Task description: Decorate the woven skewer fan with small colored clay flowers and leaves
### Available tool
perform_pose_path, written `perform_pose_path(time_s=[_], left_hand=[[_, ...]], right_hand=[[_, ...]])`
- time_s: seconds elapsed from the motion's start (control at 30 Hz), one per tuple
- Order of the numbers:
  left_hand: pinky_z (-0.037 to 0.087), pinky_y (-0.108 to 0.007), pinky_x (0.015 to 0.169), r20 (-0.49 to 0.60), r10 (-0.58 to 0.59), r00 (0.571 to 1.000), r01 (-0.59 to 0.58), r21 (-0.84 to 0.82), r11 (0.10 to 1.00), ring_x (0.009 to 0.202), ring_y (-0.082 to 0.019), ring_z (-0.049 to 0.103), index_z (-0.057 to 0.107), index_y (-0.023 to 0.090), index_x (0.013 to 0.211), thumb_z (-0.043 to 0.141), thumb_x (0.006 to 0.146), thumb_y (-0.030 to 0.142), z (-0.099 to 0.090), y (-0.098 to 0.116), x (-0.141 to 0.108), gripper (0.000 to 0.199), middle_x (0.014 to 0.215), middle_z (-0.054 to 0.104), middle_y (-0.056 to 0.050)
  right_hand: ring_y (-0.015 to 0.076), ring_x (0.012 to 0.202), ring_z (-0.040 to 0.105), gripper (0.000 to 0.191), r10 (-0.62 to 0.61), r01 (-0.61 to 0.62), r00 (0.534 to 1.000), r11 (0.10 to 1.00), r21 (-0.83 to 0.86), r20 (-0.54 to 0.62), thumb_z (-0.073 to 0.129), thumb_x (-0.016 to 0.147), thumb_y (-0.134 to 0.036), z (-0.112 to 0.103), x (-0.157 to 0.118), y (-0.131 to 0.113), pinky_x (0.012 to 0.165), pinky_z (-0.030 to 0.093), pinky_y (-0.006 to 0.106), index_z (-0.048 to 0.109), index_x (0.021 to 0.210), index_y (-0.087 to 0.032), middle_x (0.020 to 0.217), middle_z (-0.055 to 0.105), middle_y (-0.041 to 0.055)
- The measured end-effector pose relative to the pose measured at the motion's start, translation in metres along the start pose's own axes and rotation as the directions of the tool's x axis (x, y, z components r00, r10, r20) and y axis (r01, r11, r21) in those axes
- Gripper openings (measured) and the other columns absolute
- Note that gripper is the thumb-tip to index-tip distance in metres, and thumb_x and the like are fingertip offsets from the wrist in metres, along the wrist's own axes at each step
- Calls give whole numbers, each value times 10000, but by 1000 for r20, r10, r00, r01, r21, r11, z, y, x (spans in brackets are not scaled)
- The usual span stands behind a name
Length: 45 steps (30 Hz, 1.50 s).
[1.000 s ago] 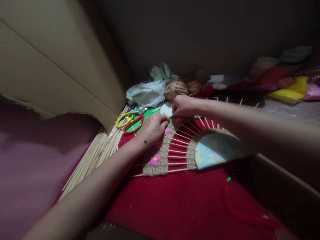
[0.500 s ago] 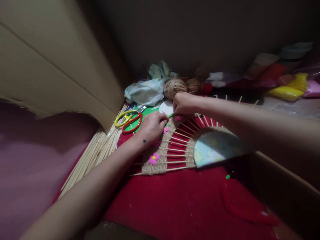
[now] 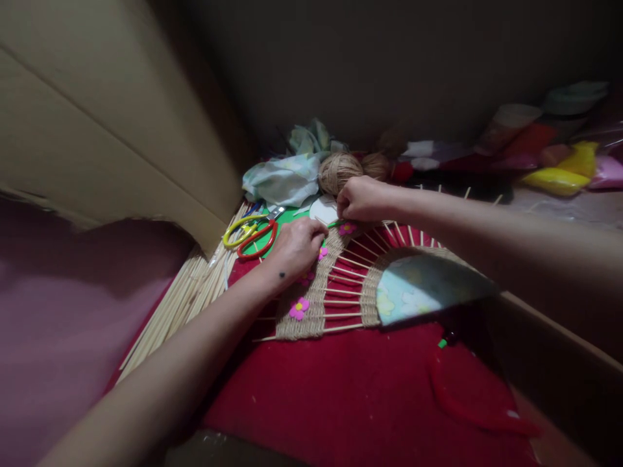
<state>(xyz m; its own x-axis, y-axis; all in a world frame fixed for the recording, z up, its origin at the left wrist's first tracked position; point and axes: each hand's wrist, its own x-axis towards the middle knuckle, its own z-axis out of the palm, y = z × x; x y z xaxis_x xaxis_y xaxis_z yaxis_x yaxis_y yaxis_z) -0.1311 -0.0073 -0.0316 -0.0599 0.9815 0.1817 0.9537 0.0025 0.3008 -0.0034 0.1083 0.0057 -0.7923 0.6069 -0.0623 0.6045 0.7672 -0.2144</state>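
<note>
A woven fan of sticks and twine (image 3: pixel 318 285) lies on the red cloth, with pink flowers (image 3: pixel 299 309) on its outer band and floral fabric (image 3: pixel 413 285) at its inner part. At the band's upper left, my left hand (image 3: pixel 300 241) has its fingers pinched at one end of a thin green strip (image 3: pixel 335 224). My right hand (image 3: pixel 357 198) is closed near the strip's other end, above a pink flower (image 3: pixel 347 228); its fingertips are mostly hidden. A white disc (image 3: pixel 323 209) lies between the hands, just beyond the strip.
Scissors (image 3: pixel 257 239) rest on green sheet left of my left hand. Bundled sticks (image 3: pixel 180 305) lie at the left beside cardboard (image 3: pixel 121 117). Twine balls (image 3: pixel 338 172) and crumpled fabric (image 3: pixel 282 180) sit behind. Yellow packets (image 3: pixel 557 182) are at the right, a red strip (image 3: pixel 467 408) at the lower right.
My right hand and forearm have shifted very slightly downward. My left hand stays almost where it was.
</note>
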Motion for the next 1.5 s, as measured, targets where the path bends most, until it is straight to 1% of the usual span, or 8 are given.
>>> perform_pose_path(time_s=[0.27, 0.53, 0.67, 0.83, 1.03, 1.3, 1.4, 1.5], left_hand=[[466, -335, 807, 6, 0, 1000, 0, -2, 1000, 854, -201, 617, 712, 159, 894, 479, 818, 131, 0, 1, 1, 246, 913, 694, -75], [474, -324, 808, -13, -17, 1000, 16, -27, 1000, 848, -187, 630, 710, 192, 891, 465, 816, 121, 0, 0, 0, 267, 908, 713, -46], [479, -311, 798, -29, -30, 999, 29, -43, 999, 841, -182, 641, 703, 196, 918, 463, 828, 137, -2, 1, -1, 263, 914, 722, -41], [480, -309, 785, -29, -30, 999, 29, -30, 999, 830, -181, 637, 697, 198, 918, 459, 834, 140, -2, 2, -1, 260, 911, 718, -40], [460, -315, 832, -9, 2, 1000, -2, 15, 1000, 879, -192, 610, 701, 167, 930, 479, 827, 121, 1, 1, 0, 249, 954, 690, -71], [450, -358, 807, 54, 59, 997, -64, 97, 993, 880, -220, 569, 708, 161, 943, 459, 828, 100, 0, 3, 0, 281, 906, 650, -92], [445, -356, 811, 57, 77, 995, -83, 111, 990, 885, -213, 565, 705, 184, 951, 459, 817, 85, -4, 4, -1, 298, 922, 646, -78], [453, -317, 792, 8, 68, 998, -68, 83, 994, 849, -182, 581, 692, 202, 973, 449, 819, 80, -6, 3, -2, 312, 936, 660, -52]], right_hand=[[165, 749, 625, 249, -71, 71, 997, 997, -24, -14, 555, 714, -107, 8, -6, 3, 652, 424, 226, 752, 847, -181, 773, 716, 37], [216, 783, 610, 197, -86, 79, 995, 990, -120, -51, 596, 744, -137, 17, -8, 2, 697, 407, 305, 762, 835, -187, 791, 713, 62], [199, 799, 607, 199, -112, 104, 991, 989, -109, -67, 584, 756, -140, 19, -8, 5, 725, 411, 291, 757, 843, -183, 871, 715, 60], [179, 760, 611, 229, -124, 118, 989, 990, -81, -81, 549, 750, -103, 19, -5, 9, 697, 421, 268, 751, 823, -182, 829, 719, 47], [182, 850, 600, 295, -177, 168, 976, 983, -78, -127, 546, 766, -125, 21, -3, 11, 720, 415, 258, 709, 1006, -178, 953, 699, 54], [211, 901, 558, 286, -353, 344, 935, 929, -137, -48, 511, 792, -108, 26, -12, 0, 725, 384, 290, 717, 973, -193, 999, 634, 88], [221, 877, 544, 267, -366, 357, 930, 921, -152, -34, 495, 796, -109, 26, -13, 0, 728, 375, 317, 716, 933, -168, 996, 624, 111], [219, 871, 529, 285, -366, 358, 930, 920, -158, -30, 483, 782, -95, 27, -12, 0, 746, 371, 322, 705, 945, -163, 997, 617, 114]])
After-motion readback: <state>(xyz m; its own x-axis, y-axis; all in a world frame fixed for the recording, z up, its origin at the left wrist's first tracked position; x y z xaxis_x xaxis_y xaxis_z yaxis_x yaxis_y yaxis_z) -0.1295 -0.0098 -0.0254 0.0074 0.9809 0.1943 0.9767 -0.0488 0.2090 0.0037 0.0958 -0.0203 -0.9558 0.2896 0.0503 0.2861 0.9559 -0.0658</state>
